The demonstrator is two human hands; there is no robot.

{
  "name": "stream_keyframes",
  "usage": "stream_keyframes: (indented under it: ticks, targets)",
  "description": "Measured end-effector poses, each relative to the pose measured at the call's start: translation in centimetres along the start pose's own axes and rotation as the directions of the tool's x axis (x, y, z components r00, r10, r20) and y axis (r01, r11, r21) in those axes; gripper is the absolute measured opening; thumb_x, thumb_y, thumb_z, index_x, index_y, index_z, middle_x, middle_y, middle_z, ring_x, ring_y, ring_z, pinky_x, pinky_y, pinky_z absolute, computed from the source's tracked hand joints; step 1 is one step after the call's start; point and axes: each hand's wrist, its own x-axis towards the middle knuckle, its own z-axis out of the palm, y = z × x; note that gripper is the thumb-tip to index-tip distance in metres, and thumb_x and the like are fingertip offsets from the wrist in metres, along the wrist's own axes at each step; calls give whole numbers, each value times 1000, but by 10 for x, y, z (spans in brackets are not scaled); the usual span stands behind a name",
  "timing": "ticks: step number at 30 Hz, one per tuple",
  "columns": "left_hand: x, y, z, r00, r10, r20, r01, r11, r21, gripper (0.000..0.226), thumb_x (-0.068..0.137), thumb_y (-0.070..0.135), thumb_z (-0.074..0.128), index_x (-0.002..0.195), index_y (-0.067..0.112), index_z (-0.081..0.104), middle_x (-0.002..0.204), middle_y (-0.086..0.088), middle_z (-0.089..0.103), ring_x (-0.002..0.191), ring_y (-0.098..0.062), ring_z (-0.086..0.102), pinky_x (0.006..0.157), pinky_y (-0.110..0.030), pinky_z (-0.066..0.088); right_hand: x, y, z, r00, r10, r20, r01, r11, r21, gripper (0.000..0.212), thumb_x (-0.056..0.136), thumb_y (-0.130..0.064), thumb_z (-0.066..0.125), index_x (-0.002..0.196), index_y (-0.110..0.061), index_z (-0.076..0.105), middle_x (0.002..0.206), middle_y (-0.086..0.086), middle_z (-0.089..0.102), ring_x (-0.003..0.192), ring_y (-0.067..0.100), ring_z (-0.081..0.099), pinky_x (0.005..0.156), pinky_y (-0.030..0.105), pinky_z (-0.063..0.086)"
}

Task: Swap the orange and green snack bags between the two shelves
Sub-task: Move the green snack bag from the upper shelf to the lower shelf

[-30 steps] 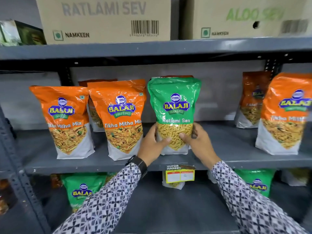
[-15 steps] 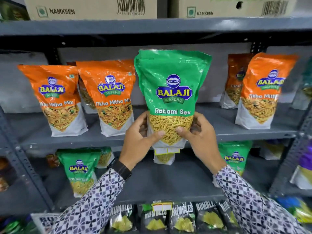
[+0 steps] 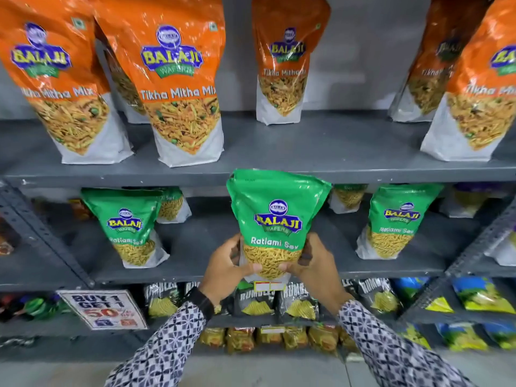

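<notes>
A green Ratlami Sev bag [image 3: 275, 216] is held upright in front of the lower shelf [image 3: 195, 241], its top level with the upper shelf's front edge. My left hand [image 3: 226, 268] grips its lower left side and my right hand [image 3: 315, 268] its lower right side. Several orange Tikha Mitha Mix bags stand on the upper shelf [image 3: 307, 152], among them one [image 3: 178, 79] left of centre and one [image 3: 286, 65] at the back. Other green bags stand on the lower shelf at the left [image 3: 128, 227] and right [image 3: 396, 222].
Below are black snack packs [image 3: 254, 298] and blue and yellow packs [image 3: 480, 294] at the right. A "Buy 1 Get 1" sign [image 3: 102, 308] hangs at the lower left. Slotted steel uprights [image 3: 47, 236] frame the shelves. Small orange-brown packs [image 3: 268, 337] line the bottom row.
Both hands have carried the green bag off the upper shelf and down to the lower shelf's level. The view has tilted downward, showing more lower rows.
</notes>
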Motion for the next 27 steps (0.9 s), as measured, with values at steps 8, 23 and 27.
stream_keyframes:
  ticks: [8,23,27]
  targets:
    - [62,-48,7,994,-102,24,98,985,143,63,73,7,92,115,40,58,120,6,77,112,-15,74,99,-43,60,48,41,40,986,163,-27,-165,981,-100,59,72,-8,94,110,-25,52,103,-7,74,102,21,74,90,45,63]
    - [114,-78,27,990,-135,40,125,974,191,81,74,5,90,142,20,49,115,11,69,113,-16,69,102,-36,57,104,82,49,970,235,-65,-242,964,-115,68,67,-10,94,118,-27,52,108,1,78,99,24,77,86,54,65]
    - [99,-66,18,993,-119,-1,117,975,191,89,77,10,89,153,21,43,129,9,63,119,-12,62,105,-32,50,87,56,45,972,204,-117,-216,971,-103,73,72,-11,93,133,-16,54,119,0,72,106,18,66,92,41,59]
